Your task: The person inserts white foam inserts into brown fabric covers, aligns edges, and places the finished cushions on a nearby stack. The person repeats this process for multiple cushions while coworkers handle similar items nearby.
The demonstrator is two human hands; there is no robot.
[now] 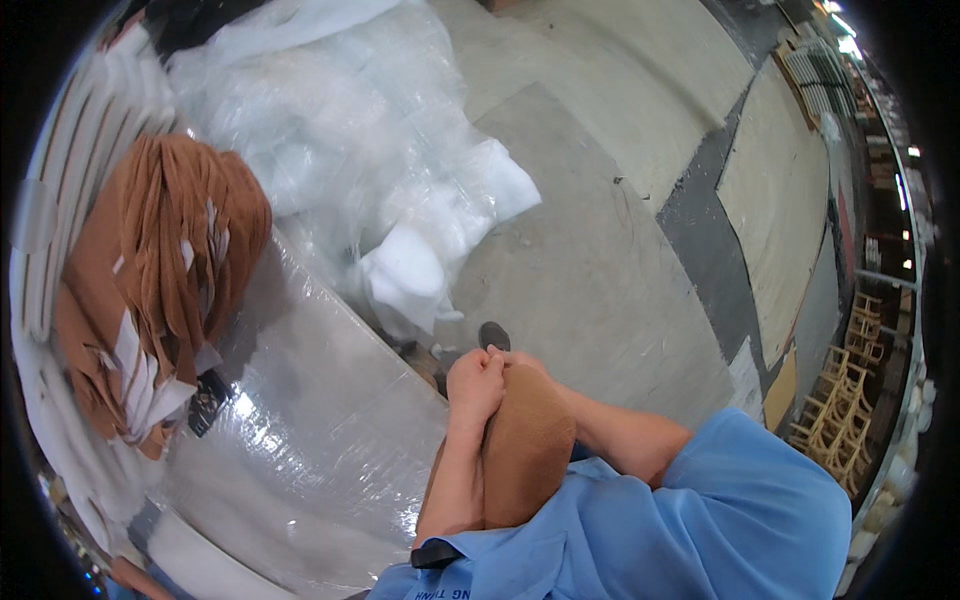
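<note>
A brown fabric-covered cushion (530,445) rests upright against my body, its far end pointing away from me. At that far end my left hand (474,385) is closed, fingers pinched on the cushion's cover edge. Close beside it, my right hand (518,362) is closed on the same end from the right, its fingers partly hidden behind the cushion. The two hands nearly touch. On the left, a heap of brown fabric covers (190,250) with white tags lies on the table, a small black item (208,402) beside it.
A film-covered table (310,410) stands to my left, with stacked white foam sheets (85,140) beyond the covers. White padding in clear plastic (350,140) lies ahead. Wooden chair frames (835,410) stand far right. Flat boards (775,210) cover the floor. Another person's arm (138,577) shows lower left.
</note>
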